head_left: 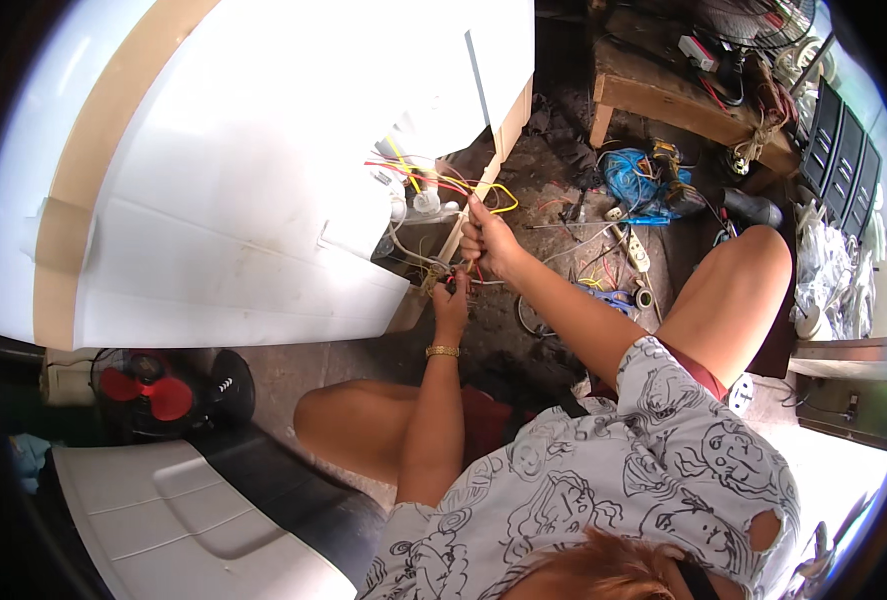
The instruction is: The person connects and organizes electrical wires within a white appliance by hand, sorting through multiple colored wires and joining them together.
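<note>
A large white appliance cabinet fills the upper left, its opening toward me. Red and yellow wires run out of that opening. My right hand is closed round some of these wires, with the thumb pointing up along them. Just below it, my left hand, with a gold band at the wrist, is closed at the lower ends of the wires, beside a small dark piece. Its fingertips are partly hidden. A grey-white cord hangs from the cabinet close to both hands.
To the right on the floor lie a blue-handled screwdriver, a power strip, a cordless drill, a blue plastic bag and wire scraps. A wooden bench stands behind. At lower left are a red-bladed fan and a light panel.
</note>
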Demonstrator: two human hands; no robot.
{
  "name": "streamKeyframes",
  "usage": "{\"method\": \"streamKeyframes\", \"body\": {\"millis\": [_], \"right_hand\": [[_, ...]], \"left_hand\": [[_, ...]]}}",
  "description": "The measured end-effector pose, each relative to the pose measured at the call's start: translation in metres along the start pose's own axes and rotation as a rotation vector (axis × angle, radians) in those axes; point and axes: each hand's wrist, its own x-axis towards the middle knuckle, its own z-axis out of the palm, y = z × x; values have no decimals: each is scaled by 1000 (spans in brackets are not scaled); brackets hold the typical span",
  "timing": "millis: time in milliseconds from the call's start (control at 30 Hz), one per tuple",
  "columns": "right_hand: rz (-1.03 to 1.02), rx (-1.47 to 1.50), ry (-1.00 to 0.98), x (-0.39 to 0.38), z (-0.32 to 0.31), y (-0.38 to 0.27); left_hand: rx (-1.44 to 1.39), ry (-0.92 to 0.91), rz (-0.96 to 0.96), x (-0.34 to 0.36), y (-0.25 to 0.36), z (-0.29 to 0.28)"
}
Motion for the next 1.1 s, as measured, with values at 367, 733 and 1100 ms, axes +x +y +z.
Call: {"method": "streamKeyframes", "body": {"millis": [367,733,1100], "right_hand": [[-143,-208,-16,18,41,19],[-407,-871,-253,-6,-7,-34],[22,-92,-99,-27,-89,54]], "left_hand": [[190,110,216,11,-13,11],[-520,161,-15,17,-15,-17],[-684,158,-76,21,5,-2]]}}
